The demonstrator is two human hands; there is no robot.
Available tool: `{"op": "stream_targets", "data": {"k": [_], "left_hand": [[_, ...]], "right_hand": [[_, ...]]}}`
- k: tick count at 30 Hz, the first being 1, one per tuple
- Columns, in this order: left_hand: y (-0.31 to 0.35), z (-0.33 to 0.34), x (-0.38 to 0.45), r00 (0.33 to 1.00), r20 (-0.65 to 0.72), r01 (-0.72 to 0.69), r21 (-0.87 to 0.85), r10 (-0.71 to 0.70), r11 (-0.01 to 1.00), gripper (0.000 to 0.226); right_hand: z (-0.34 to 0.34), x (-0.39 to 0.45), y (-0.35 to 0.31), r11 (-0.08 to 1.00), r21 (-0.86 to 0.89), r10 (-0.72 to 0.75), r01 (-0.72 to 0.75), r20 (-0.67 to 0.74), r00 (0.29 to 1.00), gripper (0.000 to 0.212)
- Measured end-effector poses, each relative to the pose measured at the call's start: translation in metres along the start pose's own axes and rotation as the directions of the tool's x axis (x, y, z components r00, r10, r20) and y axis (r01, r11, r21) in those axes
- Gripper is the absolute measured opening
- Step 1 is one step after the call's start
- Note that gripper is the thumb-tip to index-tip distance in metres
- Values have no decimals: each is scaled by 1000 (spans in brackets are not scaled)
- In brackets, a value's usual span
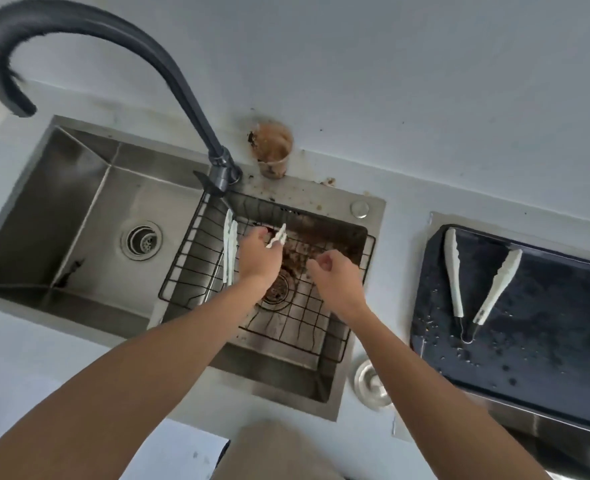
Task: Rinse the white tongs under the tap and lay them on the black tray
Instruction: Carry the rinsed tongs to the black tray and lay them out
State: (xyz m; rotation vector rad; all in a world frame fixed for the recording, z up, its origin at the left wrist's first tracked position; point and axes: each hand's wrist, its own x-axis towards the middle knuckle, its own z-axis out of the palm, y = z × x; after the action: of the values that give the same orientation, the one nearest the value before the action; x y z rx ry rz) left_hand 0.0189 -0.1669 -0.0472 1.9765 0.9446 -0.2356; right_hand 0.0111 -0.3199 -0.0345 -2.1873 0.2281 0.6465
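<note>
My left hand [259,255] is over the black wire basket [189,271] in the right sink bowl, closed on white tongs [276,236] whose tip sticks up past my fingers. My right hand [331,271] hovers beside it, fingers loosely curled, holding nothing. Another pair of white tongs [230,251] leans against the basket's left side. On the black tray [563,341] at the right, a pair of white tongs [473,289] lies spread open among water drops. The dark tap [168,74] arches to the left, its spout over the left bowl; no water is visible.
The right bowl is stained brown around its drain [276,289]. The left sink bowl [78,209] has a metal drain [141,241]. A dirty brown cup [273,150] stands behind the sink by the wall. A metal drain plug [373,382] lies on the counter.
</note>
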Motion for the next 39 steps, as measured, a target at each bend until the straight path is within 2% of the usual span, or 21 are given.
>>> {"op": "stream_targets", "data": {"k": [2, 6, 7, 9, 12, 15, 18, 25, 28, 30, 32, 36, 39], "left_hand": [[-19, -21, 14, 997, -27, 74, 41, -73, 996, 51], [-64, -36, 39, 980, 28, 193, 78, -196, 978, 79], [-68, -39, 41, 974, 45, 217, 68, -220, 974, 76], [-62, -49, 34, 963, 108, 240, 69, -246, 968, 51], [-71, -49, 38, 958, 139, 235, 117, -250, 965, 31], [-78, -48, 40, 975, 147, 145, 155, -169, 977, 22], [-73, -49, 36, 972, 204, 79, 191, -119, 978, 11], [-61, -45, 25, 949, 303, 29, 210, -93, 977, 11], [-59, -41, 19, 946, 308, 42, 206, -105, 978, 20], [-59, -40, 16, 948, 297, 62, 191, -118, 980, 20], [-60, -40, 16, 949, 287, 87, 151, -128, 985, 7], [-60, -45, 14, 962, 242, 119, 42, -126, 992, 9], [-62, -47, 13, 969, 169, 190, -46, -180, 981, 15]], "right_hand": [[34, 11, -8, 998, -12, 59, -58, 126, 990, 29], [82, 21, -16, 979, 4, 193, -203, 290, 937, 44], [90, 22, -18, 971, 6, 227, -240, 307, 924, 46], [101, 25, -20, 950, 9, 290, -311, 336, 896, 45], [112, 27, -22, 919, 70, 342, -387, 345, 874, 34], [113, 26, -24, 870, 203, 377, -448, 310, 873, 25], [108, 22, -22, 836, 259, 400, -484, 318, 860, 17], [90, 6, -7, 837, 312, 361, -450, 302, 882, 14], [86, 2, -2, 853, 306, 336, -423, 298, 893, 13], [83, 1, -1, 872, 284, 313, -398, 301, 901, 11], [81, -1, -3, 879, 290, 280, -379, 329, 902, 12], [82, 2, -13, 870, 357, 224, -341, 330, 917, 13], [87, 0, -21, 880, 369, 196, -299, 292, 936, 13]]}}
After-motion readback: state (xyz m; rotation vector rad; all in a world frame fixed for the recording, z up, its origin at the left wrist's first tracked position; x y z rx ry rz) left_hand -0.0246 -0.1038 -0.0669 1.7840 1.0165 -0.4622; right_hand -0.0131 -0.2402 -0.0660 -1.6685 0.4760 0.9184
